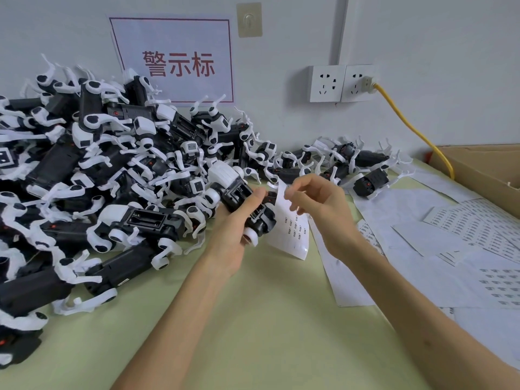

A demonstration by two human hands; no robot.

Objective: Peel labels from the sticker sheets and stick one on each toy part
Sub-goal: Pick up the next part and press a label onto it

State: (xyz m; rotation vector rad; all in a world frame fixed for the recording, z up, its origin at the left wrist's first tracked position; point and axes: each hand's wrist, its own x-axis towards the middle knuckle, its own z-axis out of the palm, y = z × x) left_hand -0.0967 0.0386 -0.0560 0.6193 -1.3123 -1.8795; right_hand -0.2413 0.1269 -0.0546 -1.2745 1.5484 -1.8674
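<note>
Peeling is in hand: the left hand (233, 235) grips a toy part (237, 191), fingers curled round it. Just right of that part, the right hand (318, 209) pinches the sticker sheet (295, 232) at its top edge. Next, likely, free one label and press it onto the part

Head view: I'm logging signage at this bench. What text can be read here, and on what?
"警示标", in red, on the wall sign.
On the held sheet: printed labels, too small to read.
On the loose sheets at right: rows of labels, too blurred to read.
On the held toy: no legible text.
</note>
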